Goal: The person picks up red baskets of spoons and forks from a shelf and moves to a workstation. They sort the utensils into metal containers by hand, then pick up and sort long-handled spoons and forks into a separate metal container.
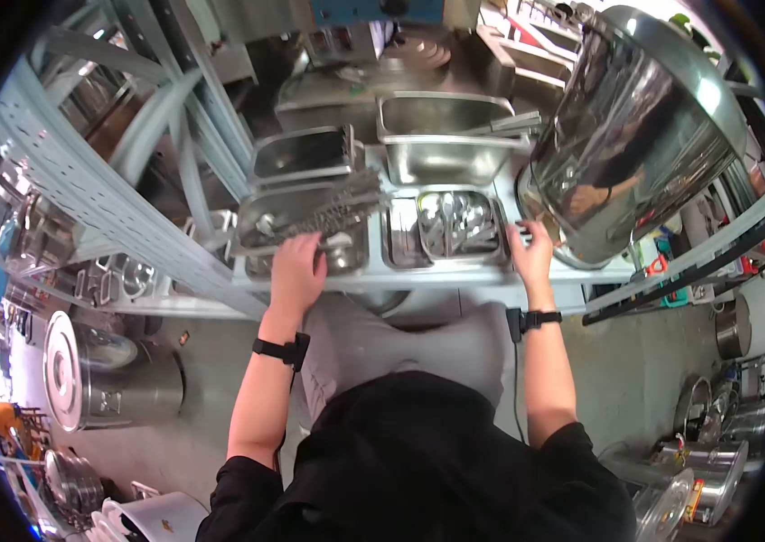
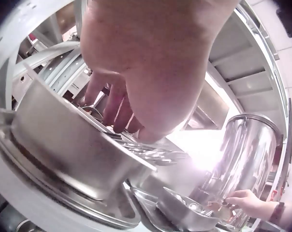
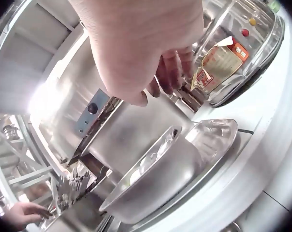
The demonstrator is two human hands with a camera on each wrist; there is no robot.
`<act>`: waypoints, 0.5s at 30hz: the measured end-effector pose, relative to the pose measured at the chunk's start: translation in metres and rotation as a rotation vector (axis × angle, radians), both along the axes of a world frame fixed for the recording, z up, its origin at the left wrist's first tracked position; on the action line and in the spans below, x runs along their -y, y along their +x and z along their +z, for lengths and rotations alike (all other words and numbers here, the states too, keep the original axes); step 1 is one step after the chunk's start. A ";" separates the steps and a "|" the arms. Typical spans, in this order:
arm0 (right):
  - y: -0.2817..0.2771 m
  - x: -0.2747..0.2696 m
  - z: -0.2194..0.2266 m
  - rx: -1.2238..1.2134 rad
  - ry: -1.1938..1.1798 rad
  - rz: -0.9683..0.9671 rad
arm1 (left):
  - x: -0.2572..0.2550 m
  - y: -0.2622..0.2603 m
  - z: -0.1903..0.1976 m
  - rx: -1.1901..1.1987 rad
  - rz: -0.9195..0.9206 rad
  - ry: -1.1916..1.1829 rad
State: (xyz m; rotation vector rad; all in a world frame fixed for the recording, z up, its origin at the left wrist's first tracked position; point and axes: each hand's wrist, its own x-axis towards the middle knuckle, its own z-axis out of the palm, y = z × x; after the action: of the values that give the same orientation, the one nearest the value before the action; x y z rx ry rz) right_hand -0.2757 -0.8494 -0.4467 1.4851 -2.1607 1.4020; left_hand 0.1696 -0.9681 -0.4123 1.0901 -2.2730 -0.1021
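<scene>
My left hand point(image 1: 297, 271) is over the front of a deep metal pan point(image 2: 64, 140), fingers loosely bent down inside its rim. A bundle of metal cutlery point(image 1: 342, 208) lies slanted across that pan, just beyond the fingers; in the left wrist view the cutlery point(image 2: 158, 153) shows past the thumb. Whether the fingers touch it is hidden. My right hand point(image 1: 531, 253), fingers relaxed and holding nothing visible, hovers by the right side of a small pan point(image 3: 160, 181) of spoons point(image 1: 459, 217), which stands in a shallow tray point(image 1: 400, 239).
A tall shiny pot point(image 1: 635, 135) stands at the right on the shelf point(image 1: 436, 278). Behind are a deep empty pan point(image 1: 445, 158) and a smaller pan point(image 1: 301, 158). A metal upright point(image 1: 120, 190) rises at the left. In the right wrist view, a labelled clear container point(image 3: 221, 65) is near the hand.
</scene>
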 end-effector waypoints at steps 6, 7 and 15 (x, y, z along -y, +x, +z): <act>0.010 -0.018 -0.029 0.304 0.007 0.026 | -0.033 -0.014 -0.003 0.020 0.053 -0.144; 0.009 -0.019 -0.035 0.311 0.003 0.021 | -0.030 -0.012 0.001 0.012 0.042 -0.048; 0.026 -0.028 -0.035 0.288 0.149 0.090 | -0.032 -0.010 -0.012 -0.021 0.036 -0.102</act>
State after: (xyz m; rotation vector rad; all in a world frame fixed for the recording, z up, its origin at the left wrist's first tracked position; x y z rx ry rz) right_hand -0.2496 -0.8210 -0.4822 1.5292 -2.4439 1.6050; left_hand 0.1591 -0.9365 -0.4239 1.0717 -2.2134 0.0168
